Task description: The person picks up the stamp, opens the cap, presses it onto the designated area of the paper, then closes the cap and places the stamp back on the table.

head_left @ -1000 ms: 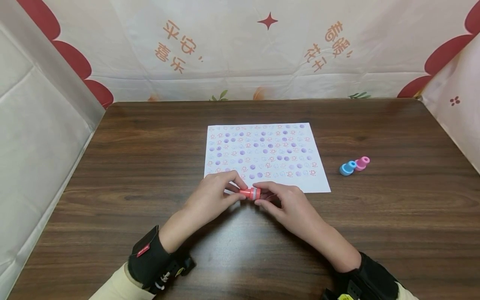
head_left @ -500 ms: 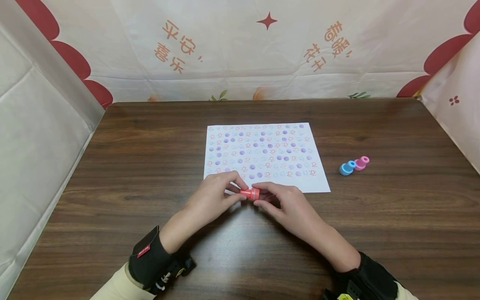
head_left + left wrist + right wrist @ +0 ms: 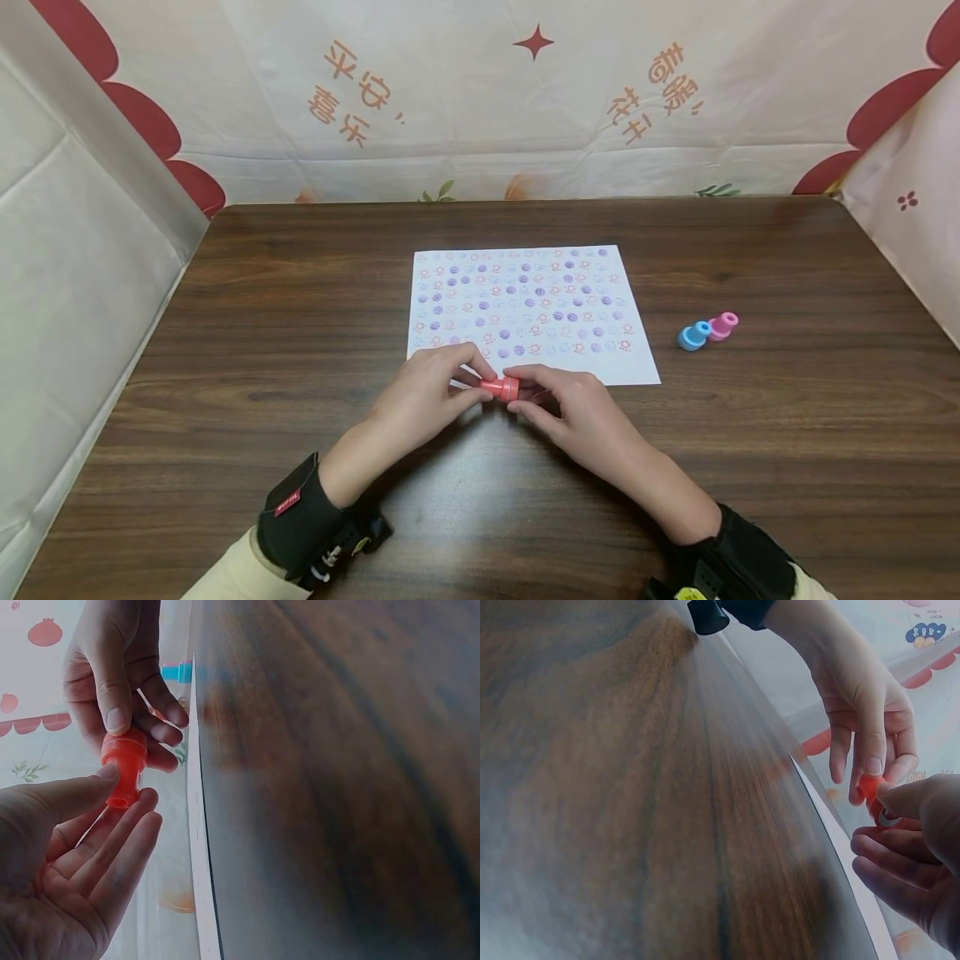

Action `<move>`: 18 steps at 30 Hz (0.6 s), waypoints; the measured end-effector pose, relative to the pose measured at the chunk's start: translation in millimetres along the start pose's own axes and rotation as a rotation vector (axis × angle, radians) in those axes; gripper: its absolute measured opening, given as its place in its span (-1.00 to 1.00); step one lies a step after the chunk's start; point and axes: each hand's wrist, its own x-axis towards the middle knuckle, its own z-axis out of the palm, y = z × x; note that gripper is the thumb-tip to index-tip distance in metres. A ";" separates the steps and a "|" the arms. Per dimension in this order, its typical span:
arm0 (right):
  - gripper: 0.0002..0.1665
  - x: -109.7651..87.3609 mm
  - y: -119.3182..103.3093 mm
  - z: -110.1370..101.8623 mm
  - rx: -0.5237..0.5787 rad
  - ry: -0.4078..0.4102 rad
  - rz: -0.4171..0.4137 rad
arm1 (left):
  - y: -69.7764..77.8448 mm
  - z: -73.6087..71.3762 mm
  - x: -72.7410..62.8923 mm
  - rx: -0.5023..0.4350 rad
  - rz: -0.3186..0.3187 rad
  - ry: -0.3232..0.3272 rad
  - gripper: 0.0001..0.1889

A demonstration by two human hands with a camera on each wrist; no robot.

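Note:
Over the near edge of a white sheet of paper [image 3: 615,371], both hands hold a small red toy stamp [image 3: 500,387] lying sideways. My left hand [image 3: 427,387] pinches its narrow handle end between thumb and fingers. The thumb and fingertips of my right hand [image 3: 581,408] grip the wider capped end. In the left wrist view the red stamp [image 3: 126,769] shows a flared cap and a hollow handle tip. Rows of purple, red and faint blue prints cover most of the sheet.
To the right of the paper, a blue stamp [image 3: 693,336] and a pink stamp [image 3: 723,326] stand side by side on the dark wooden table [image 3: 787,400]. A printed white cloth [image 3: 480,108] hangs behind the table's far edge.
A pale band near the red stamp's wide end, visible one second ago, has disappeared as its two parts closed together. My right hand shifted very slightly left; the other stamps stayed put.

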 end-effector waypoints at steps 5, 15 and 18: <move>-0.62 0.5 0.6 0.7 0.000 0.003 -0.006 | 0.2 1.0 -0.4 0.008 -0.005 0.008 -0.88; -0.64 0.3 1.3 1.1 -0.011 0.012 -0.015 | 0.0 2.1 -0.8 0.019 0.003 0.023 -0.89; -0.64 0.5 0.2 0.5 -0.015 0.014 -0.013 | 0.7 1.7 -1.0 0.029 0.015 0.026 -0.89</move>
